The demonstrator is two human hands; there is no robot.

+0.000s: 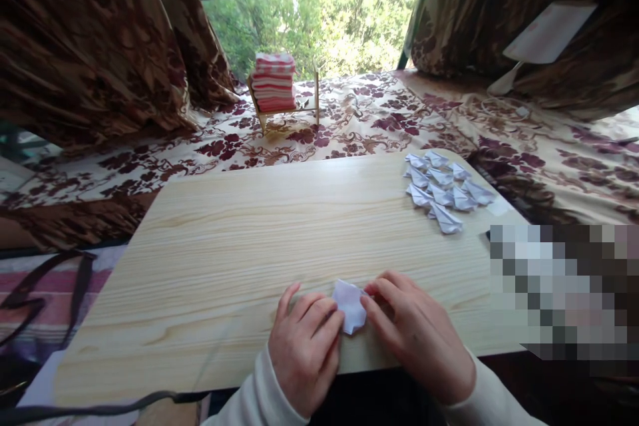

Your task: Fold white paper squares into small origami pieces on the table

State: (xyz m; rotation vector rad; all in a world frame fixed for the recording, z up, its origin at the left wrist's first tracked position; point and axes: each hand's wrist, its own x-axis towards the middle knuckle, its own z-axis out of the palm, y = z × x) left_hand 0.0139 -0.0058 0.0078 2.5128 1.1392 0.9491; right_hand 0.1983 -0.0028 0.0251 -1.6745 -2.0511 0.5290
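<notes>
A small piece of folded white paper (pixel 350 306) lies near the front edge of a light wooden board (pixel 224 239). My left hand (pixel 305 343) presses on the paper's left side with its fingers curled together. My right hand (pixel 417 333) pinches the paper's right edge between thumb and fingers. Both hands rest on the board. At the board's far right corner lies a pile of several finished folded white paper pieces (pixel 443 190), well away from my hands.
A small wooden rack with a stack of pink and white striped cloths (pixel 273 83) stands on the floral cloth (pixel 379 116) behind the board. Brown patterned curtains hang on both sides of the window. Dark straps (pixel 44 293) lie at the left. A blurred patch covers the right.
</notes>
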